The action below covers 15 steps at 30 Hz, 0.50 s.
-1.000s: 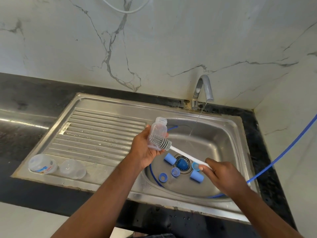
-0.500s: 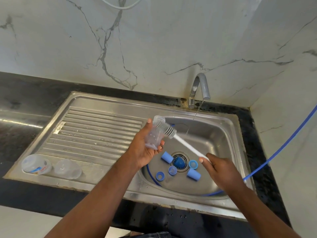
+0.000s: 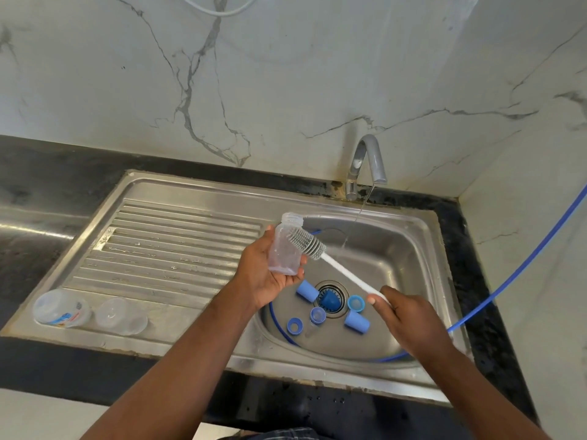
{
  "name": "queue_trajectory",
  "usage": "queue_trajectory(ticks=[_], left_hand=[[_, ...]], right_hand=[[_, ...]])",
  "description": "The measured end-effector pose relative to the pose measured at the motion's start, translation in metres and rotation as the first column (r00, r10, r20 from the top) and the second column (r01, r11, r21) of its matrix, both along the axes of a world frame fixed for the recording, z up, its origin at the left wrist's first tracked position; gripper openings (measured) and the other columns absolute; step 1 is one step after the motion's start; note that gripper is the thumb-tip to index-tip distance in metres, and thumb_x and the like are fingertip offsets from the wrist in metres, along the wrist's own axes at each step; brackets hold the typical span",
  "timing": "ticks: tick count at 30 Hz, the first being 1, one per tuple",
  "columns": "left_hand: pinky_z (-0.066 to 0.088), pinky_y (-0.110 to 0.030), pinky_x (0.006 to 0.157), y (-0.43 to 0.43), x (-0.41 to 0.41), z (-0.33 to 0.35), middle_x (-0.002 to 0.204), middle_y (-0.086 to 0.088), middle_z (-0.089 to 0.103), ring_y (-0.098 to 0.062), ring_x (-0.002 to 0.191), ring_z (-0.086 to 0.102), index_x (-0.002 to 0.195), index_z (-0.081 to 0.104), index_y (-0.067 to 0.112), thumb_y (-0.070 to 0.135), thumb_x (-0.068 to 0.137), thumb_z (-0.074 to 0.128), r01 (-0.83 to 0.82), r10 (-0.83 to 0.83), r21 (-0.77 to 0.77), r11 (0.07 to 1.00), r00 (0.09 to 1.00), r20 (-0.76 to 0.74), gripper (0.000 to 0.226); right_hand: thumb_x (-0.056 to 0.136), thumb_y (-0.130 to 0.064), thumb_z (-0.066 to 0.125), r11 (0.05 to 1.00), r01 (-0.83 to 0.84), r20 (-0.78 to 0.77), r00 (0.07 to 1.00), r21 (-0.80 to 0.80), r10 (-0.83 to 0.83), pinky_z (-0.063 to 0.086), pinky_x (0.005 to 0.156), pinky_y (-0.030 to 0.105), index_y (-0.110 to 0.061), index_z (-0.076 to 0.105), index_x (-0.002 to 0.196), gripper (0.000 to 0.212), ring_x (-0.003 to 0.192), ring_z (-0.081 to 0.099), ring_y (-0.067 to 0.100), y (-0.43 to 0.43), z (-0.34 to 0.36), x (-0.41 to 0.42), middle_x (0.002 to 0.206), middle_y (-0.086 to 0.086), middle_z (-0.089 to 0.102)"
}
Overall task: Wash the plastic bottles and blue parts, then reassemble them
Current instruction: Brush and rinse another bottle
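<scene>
1. Pair of bottles [image 3: 60, 309] — clear, lying on the drainboard far left of the drain [image 3: 342, 292].
2. Left hand [image 3: 266, 277] — up-left of the drain, fingers curled round the held bottle [image 3: 286, 249].
3. Brush head [image 3: 308, 242], grey, lies against that bottle's side, above the drain.
4. Blue parts [image 3: 306, 290] are scattered round the drain.
5. Right hand [image 3: 409, 319], right of the drain, has its fingers clamped on the brush's white handle.

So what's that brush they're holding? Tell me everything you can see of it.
The brush has a grey, ribbed, rubbery-looking head on a long thin white handle. It slants over the sink, head end farthest away. The right hand grips the handle's end; the head rests against the side of the clear bottle held by the left hand, apparently outside it.
</scene>
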State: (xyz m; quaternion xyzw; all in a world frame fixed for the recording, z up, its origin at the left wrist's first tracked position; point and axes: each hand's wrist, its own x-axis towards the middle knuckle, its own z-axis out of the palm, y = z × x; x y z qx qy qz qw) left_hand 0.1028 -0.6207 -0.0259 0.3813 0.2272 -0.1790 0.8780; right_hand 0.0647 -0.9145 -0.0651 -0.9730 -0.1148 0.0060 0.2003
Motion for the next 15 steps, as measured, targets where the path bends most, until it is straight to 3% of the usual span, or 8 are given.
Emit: queue_trajectory(ticks=[3, 5, 11, 15], left_hand=[[0.052, -0.033, 0.057, -0.0009, 0.0012, 0.0005, 0.102, -0.016, 0.069, -0.025, 0.08, 0.064, 0.128, 0.062, 0.008, 0.051, 0.103, 0.04, -0.013, 0.013, -0.015, 1.0, 1.0, -0.024, 0.054], [0.052, -0.031, 0.055, -0.0015, 0.0002, 0.0022, 0.097, -0.017, 0.069, -0.023, 0.075, 0.064, 0.125, 0.062, 0.008, 0.051, 0.104, 0.038, 0.008, -0.008, -0.014, 1.0, 1.0, -0.013, 0.054], [0.053, -0.029, 0.053, -0.0002, 0.0007, -0.0004, 0.102, -0.018, 0.067, -0.023, 0.077, 0.063, 0.133, 0.058, 0.007, 0.055, 0.101, 0.042, 0.044, -0.045, -0.06, 0.997, 0.999, -0.008, 0.059], [0.052, -0.031, 0.054, 0.005, -0.0004, 0.0033, 0.099, -0.017, 0.067, -0.021, 0.071, 0.063, 0.129, 0.061, 0.006, 0.056, 0.088, 0.062, 0.099, -0.107, 0.099, 0.99, 0.991, 0.08, 0.064]], right_hand=[[0.094, -0.075, 0.028, 0.998, -0.052, -0.003, 0.999, 0.016, 0.053, 0.039, 0.047, 0.037, -0.027, 0.035, 0.068, 0.056, 0.047, 0.042, 0.021, 0.0004, -0.0032, -0.0009, 0.047, -0.002, 0.034], [0.095, -0.071, 0.032, 0.999, -0.001, -0.008, 1.0, 0.044, 0.001, 0.039, 0.048, 0.037, -0.027, 0.034, 0.066, 0.052, 0.047, 0.042, 0.021, -0.0018, -0.0009, 0.0014, 0.047, -0.002, 0.036], [0.095, -0.072, 0.032, 1.0, -0.015, -0.019, 1.0, 0.02, 0.015, 0.039, 0.048, 0.038, -0.03, 0.033, 0.066, 0.051, 0.047, 0.044, 0.02, -0.002, -0.0002, 0.0011, 0.047, -0.002, 0.038], [0.092, -0.067, 0.034, 0.993, 0.091, -0.032, 0.996, 0.071, -0.089, 0.042, 0.051, 0.04, -0.023, 0.041, 0.068, 0.051, 0.049, 0.047, 0.021, -0.0009, 0.0009, 0.001, 0.05, 0.003, 0.045]])
